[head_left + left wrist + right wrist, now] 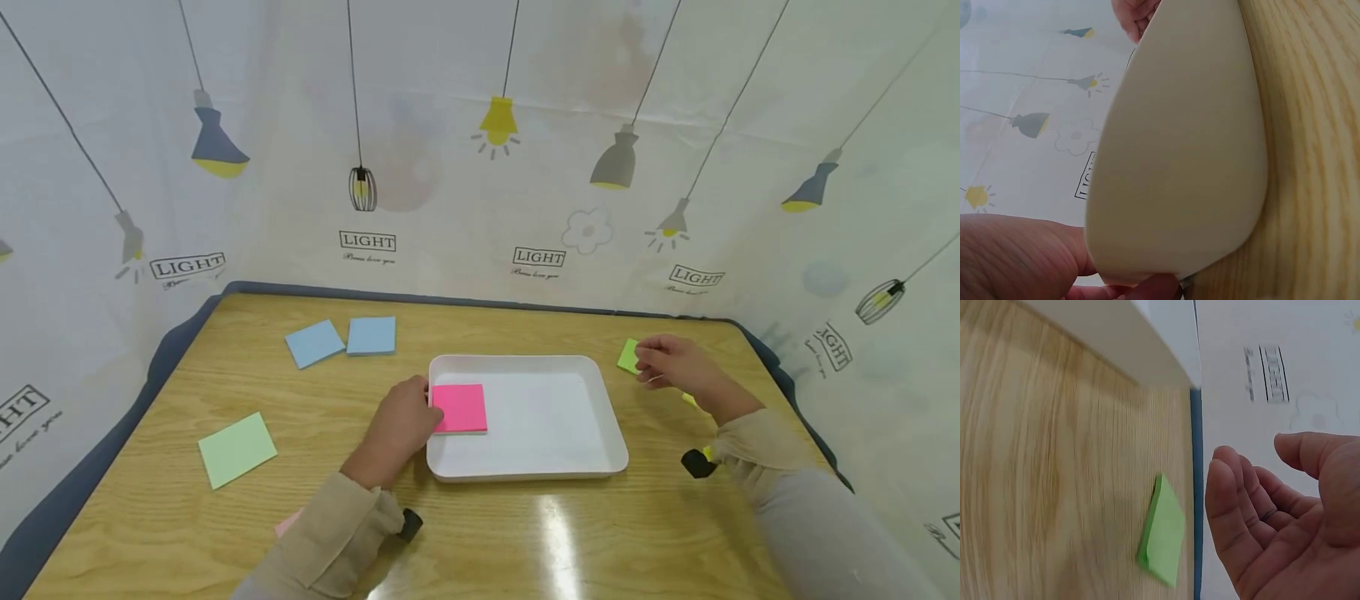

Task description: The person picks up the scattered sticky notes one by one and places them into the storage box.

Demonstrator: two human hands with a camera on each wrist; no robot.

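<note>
Though near the green pad, right hand loose; bare wood, then white tray, left edge in left hand

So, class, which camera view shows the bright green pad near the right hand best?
The right wrist view: the bright green pad appears larger there, with nothing covering it. The head view shows it smaller and partly hidden behind the right hand; the left wrist view doesn't show it.
</note>
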